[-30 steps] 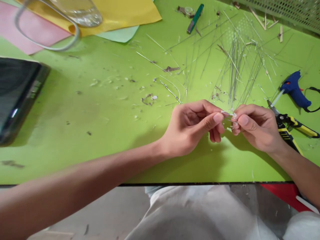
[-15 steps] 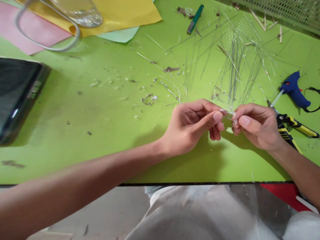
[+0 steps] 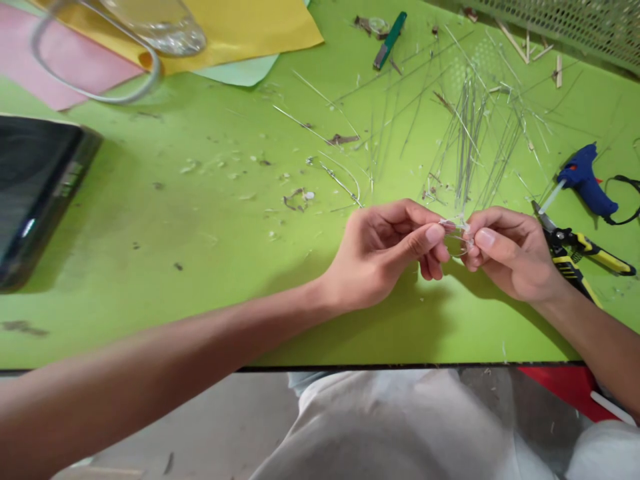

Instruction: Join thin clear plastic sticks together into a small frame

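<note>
Between my two hands is a small loop of thin wire point(image 3: 456, 235) with whitish, glue-like bits on it. My left hand point(image 3: 395, 250) pinches its left side between thumb and forefinger. At the loop's right side, my right hand point(image 3: 507, 250) closes thumb and fingertips on it. The fingers cover part of the loop. Just beyond the hands lies a bunch of straight thin wires point(image 3: 467, 143). Right of my right hand rest pliers with yellow and black handles point(image 3: 570, 250), and past them a blue glue gun point(image 3: 583, 179) with a white glue stick.
A green cutter point(image 3: 391, 40) lies at the back, near a perforated basket point(image 3: 575, 27). Coloured paper sheets point(image 3: 250, 30) and a grey cable loop point(image 3: 95, 97) are back left. A black device point(image 3: 40, 193) sits at the left edge. Scraps dot the green table point(image 3: 200, 247).
My right hand has shifted very slightly left, toward my left hand. My left hand holds almost still, and the wire loop stays between them.
</note>
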